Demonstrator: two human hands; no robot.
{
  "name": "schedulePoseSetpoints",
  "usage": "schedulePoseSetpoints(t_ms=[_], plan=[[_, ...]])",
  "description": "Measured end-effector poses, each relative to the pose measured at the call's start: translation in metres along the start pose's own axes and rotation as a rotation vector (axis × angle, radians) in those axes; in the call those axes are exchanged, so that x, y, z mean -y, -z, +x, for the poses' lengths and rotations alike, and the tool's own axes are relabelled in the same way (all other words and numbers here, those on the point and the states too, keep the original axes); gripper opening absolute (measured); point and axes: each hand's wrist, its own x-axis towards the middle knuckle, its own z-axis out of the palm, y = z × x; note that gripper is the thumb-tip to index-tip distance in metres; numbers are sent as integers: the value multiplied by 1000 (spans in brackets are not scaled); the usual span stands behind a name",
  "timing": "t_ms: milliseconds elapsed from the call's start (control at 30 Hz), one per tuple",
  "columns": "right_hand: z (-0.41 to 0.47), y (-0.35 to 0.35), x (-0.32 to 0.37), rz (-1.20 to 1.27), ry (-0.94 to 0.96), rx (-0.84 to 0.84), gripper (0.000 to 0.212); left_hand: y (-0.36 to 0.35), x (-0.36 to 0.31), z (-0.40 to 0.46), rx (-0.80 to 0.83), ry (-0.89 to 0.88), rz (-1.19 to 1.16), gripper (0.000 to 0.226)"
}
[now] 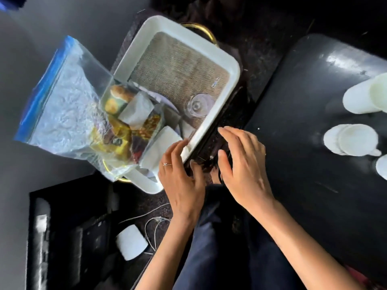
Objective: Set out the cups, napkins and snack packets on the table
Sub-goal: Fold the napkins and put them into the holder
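Note:
A white tray with gold handles and a woven liner sits on a dark surface. A clear zip bag with a blue seal leans into its left end, holding several snack packets. White folded napkins lie beside the bag, and a clear glass lies on the liner. My left hand touches the tray's near rim with fingers spread. My right hand hovers just right of the rim, fingers apart, holding nothing. White cups stand on the black table at right.
A tall stack of white cups lies at the table's far right, another cup at the edge. A white charger block with thin cables lies on the dark floor area below. My dark-trousered knees fill the bottom centre.

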Motion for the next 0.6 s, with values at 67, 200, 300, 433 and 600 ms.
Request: schedulePoseSetpoints(t_ms=[67, 200, 300, 433, 600], plan=[[10, -12, 15, 4, 44, 42, 38, 3, 9, -1, 5, 85, -1, 47], [29, -35, 41, -17, 114, 144, 37, 7, 26, 0, 50, 191, 23, 44], [44, -53, 53, -47, 139, 275, 45, 10, 35, 1, 109, 195, 36, 42], [63, -70, 62, -53, 45, 314, 47, 11, 40, 2, 135, 166, 65, 41], [77, -79, 65, -43, -28, 351, 32, 14, 42, 1, 132, 149, 49, 47]])
